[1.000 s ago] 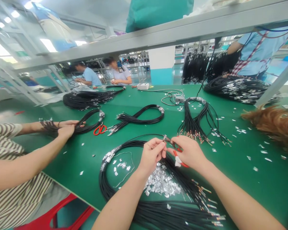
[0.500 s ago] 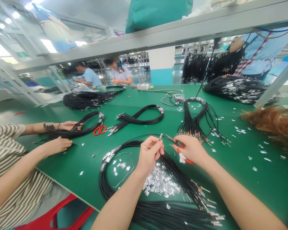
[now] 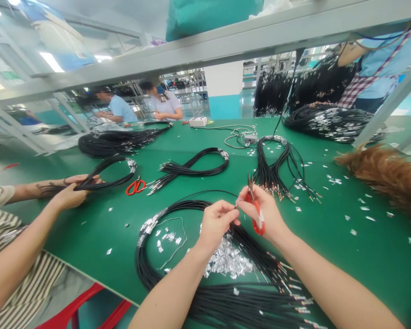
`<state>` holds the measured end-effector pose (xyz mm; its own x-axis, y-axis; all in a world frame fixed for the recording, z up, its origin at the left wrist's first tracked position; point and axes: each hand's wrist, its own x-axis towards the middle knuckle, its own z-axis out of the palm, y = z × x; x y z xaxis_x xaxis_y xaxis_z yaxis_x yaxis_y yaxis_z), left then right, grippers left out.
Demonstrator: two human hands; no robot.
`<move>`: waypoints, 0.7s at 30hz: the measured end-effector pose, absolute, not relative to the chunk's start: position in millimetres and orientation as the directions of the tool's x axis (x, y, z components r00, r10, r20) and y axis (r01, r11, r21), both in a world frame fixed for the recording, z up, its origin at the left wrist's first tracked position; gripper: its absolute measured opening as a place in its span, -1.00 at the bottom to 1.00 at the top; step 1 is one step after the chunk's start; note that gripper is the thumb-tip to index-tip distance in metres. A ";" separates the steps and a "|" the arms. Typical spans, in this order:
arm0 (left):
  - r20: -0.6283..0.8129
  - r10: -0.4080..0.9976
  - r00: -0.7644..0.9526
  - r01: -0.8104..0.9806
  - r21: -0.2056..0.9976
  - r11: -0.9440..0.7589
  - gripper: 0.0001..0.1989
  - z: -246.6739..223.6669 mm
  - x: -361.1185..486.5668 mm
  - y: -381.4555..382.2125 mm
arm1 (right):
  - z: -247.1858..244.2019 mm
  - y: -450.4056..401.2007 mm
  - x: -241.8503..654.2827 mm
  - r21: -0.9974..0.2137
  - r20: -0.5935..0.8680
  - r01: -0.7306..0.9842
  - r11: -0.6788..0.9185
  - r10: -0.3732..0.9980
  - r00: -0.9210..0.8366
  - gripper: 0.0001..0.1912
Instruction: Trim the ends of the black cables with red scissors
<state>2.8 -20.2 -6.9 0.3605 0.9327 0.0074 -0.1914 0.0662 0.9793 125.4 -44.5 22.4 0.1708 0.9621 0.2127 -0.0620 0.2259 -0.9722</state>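
My left hand pinches the end of a black cable, which arcs up behind it from the coiled bundle. My right hand keeps red-handled scissors in the palm, their blades pointing up and away. Its thumb and a fingertip meet at the cable's tip, close to my left fingers. Below both hands lies a looped bundle of black cables with a silver foil band and stripped copper-coloured ends. Inside the loop is a heap of silver foil scraps.
At left, a co-worker's hands hold another cable loop, near red scissors. More cable bundles lie across the green table. A brown bristly thing is at right; a metal shelf beam crosses above.
My right hand has turned the scissors upright and brought its fingertips to the cable end. My left hand has tilted the tip toward it. The co-worker's nearer hand has moved onto their cables.
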 end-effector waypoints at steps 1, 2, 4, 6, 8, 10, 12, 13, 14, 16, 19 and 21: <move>0.017 0.931 0.364 -0.192 0.980 0.057 -0.87 -7.4 3.0 -20.6 | 22.1 -44.8 124.8 -0.971 0.206 -0.080 0.224 0.962 0.180 -0.86; 0.029 0.926 0.376 -0.197 0.979 0.050 -0.87 -7.8 3.1 -20.8 | 21.7 -45.2 124.1 -0.969 0.197 -0.110 0.220 0.963 0.185 -0.85; 0.044 0.904 0.425 -0.215 0.975 0.054 -0.86 -7.9 2.5 -20.6 | 21.0 -45.7 123.6 -0.959 0.170 -0.198 0.202 0.971 0.168 -0.84; 0.038 0.866 0.498 -0.237 0.967 0.093 -0.85 -6.8 0.6 -19.2 | 20.3 -45.4 124.9 -0.947 0.136 -0.278 0.161 0.985 0.107 -0.82; 0.020 0.814 0.581 -0.245 0.958 0.151 -0.84 -4.9 -2.2 -16.9 | 19.5 -43.7 128.2 -0.949 0.113 -0.296 0.111 0.994 0.011 -0.81; 0.001 0.768 0.640 -0.234 0.953 0.194 -0.82 -3.2 -4.8 -14.5 | 18.3 -40.9 132.2 -0.964 0.108 -0.249 0.090 0.992 -0.060 -0.81; -0.016 0.769 0.639 -0.222 0.954 0.203 -0.82 -2.5 -6.0 -12.9 | 16.8 -37.9 135.1 -0.980 0.130 -0.157 0.121 0.991 -0.045 -0.82; -0.023 0.792 0.610 -0.220 0.955 0.197 -0.83 -2.7 -5.9 -12.6 | 16.2 -36.8 135.8 -0.984 0.156 -0.091 0.154 0.988 -0.005 -0.83; -0.027 0.823 0.568 -0.223 0.957 0.186 -0.83 -3.0 -5.4 -12.6 | 15.8 -36.3 135.8 -0.982 0.189 -0.015 0.190 0.981 0.039 -0.84; -0.032 0.882 0.470 -0.232 0.960 0.158 -0.82 -4.1 -3.6 -13.4 | 15.9 -37.2 134.4 -0.957 0.276 0.121 0.264 0.956 0.101 -0.88; -0.017 0.931 0.365 -0.242 0.964 0.113 -0.80 -5.2 -0.6 -15.9 | 17.5 -43.3 129.9 -0.898 0.397 0.252 0.360 0.911 0.111 -0.91; 0.015 0.942 0.337 -0.232 0.970 0.067 -0.83 -5.3 0.8 -17.8 | 18.5 -48.4 126.6 -0.838 0.461 0.377 0.395 0.882 0.101 -0.88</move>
